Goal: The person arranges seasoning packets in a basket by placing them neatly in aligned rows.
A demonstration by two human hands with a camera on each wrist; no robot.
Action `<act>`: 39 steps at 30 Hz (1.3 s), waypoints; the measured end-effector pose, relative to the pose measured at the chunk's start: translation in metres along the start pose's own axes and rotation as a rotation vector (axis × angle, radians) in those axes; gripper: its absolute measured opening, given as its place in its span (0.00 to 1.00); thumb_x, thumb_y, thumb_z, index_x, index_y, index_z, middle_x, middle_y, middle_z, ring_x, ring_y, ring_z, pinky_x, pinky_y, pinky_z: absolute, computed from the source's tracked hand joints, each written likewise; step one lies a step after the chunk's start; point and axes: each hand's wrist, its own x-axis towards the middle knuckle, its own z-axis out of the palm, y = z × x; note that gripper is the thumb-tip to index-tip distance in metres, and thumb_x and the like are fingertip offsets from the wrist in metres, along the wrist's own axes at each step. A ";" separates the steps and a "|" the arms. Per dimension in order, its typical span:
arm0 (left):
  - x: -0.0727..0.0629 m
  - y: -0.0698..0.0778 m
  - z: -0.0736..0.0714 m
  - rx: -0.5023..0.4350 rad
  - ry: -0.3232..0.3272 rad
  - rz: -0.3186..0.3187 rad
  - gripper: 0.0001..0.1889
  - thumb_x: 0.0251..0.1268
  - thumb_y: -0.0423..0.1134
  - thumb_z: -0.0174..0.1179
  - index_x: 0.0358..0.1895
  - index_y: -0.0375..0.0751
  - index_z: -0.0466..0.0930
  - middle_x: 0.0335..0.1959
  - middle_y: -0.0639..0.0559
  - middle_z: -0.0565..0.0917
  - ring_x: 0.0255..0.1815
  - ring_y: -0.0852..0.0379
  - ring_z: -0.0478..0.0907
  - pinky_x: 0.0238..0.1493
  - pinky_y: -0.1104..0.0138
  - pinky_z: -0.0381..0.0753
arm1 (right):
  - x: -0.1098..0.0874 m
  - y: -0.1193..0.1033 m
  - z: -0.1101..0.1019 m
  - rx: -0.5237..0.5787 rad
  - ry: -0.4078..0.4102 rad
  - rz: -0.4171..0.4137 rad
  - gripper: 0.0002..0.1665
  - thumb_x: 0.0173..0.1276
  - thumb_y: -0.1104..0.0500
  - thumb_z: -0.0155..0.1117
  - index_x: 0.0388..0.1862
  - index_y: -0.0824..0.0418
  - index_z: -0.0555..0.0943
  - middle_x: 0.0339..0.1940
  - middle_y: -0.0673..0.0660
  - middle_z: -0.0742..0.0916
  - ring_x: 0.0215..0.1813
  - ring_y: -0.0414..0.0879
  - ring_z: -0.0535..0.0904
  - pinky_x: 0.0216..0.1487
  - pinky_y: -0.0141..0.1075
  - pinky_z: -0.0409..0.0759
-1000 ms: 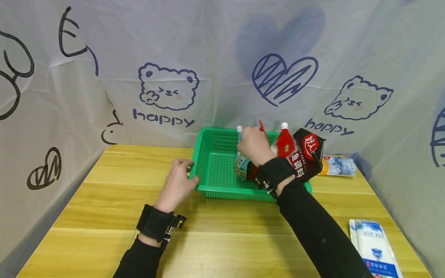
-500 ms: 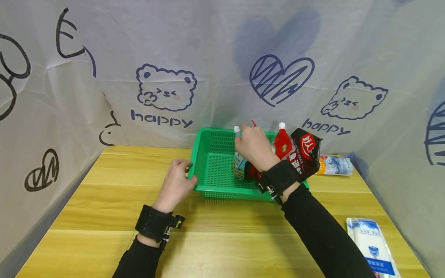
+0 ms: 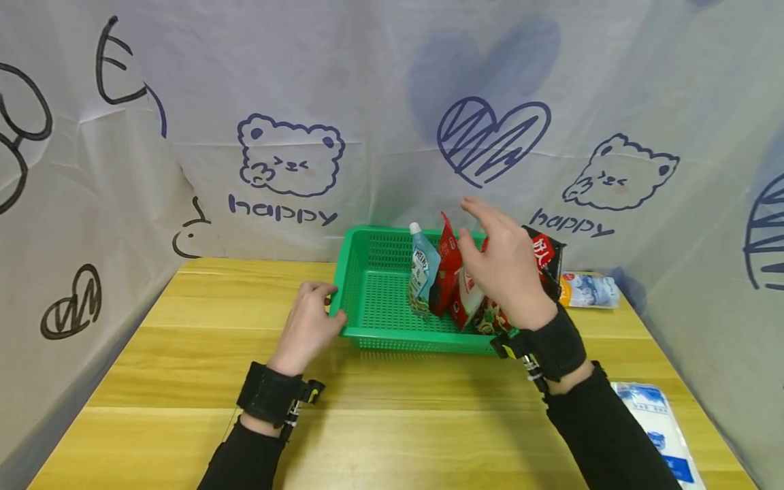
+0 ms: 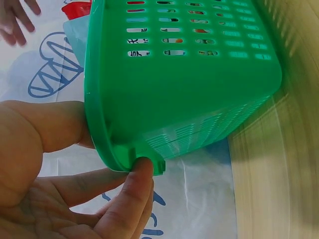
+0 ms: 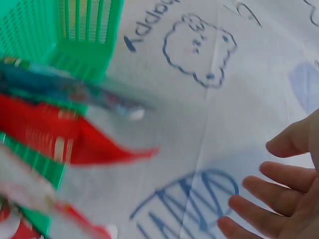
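A green plastic basket (image 3: 398, 334) sits on the table. My left hand (image 3: 308, 327) pinches its left rim; in the left wrist view the thumb and fingers of this hand (image 4: 35, 164) lie on either side of the rim. A light-blue spouted Heinz pouch (image 3: 421, 273) stands in the basket. To its right are a red packet (image 3: 449, 269), a red-and-white pouch (image 3: 468, 299) and a black-and-red packet (image 3: 553, 257), partly behind my right hand (image 3: 505, 265). That hand hovers over the basket's right side with fingers spread, holding nothing, as in the right wrist view (image 5: 284, 194).
Right of the basket lies a blue-and-orange pouch (image 3: 591, 291). A white-and-blue bag (image 3: 658, 432), partly behind the right sleeve, is near the table's right edge. A white cloth wall (image 3: 392, 102) with drawings stands right behind the basket.
My right hand has let go of the light-blue pouch, which stays standing in the basket, and has moved right with its fingers opened. The left hand keeps its hold on the rim.
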 end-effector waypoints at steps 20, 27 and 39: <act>-0.001 0.002 -0.001 0.000 0.011 0.003 0.27 0.68 0.28 0.62 0.68 0.21 0.72 0.68 0.29 0.68 0.63 0.34 0.74 0.55 0.49 0.83 | -0.066 0.150 -0.061 0.030 0.305 0.524 0.35 0.74 0.61 0.55 0.79 0.63 0.66 0.77 0.63 0.70 0.76 0.57 0.65 0.75 0.55 0.66; -0.002 0.002 0.001 0.009 0.011 0.010 0.27 0.68 0.28 0.62 0.68 0.22 0.72 0.67 0.29 0.69 0.61 0.36 0.75 0.54 0.50 0.83 | -0.072 0.212 -0.055 -0.017 0.143 0.788 0.41 0.76 0.55 0.52 0.83 0.67 0.55 0.79 0.71 0.63 0.78 0.66 0.60 0.77 0.60 0.61; -0.003 0.001 0.001 0.012 0.023 0.010 0.27 0.66 0.28 0.63 0.68 0.22 0.73 0.67 0.30 0.69 0.61 0.36 0.75 0.53 0.51 0.83 | -0.084 0.281 -0.040 -0.114 -0.104 1.060 0.48 0.74 0.49 0.48 0.79 0.81 0.49 0.76 0.83 0.59 0.77 0.76 0.58 0.77 0.64 0.59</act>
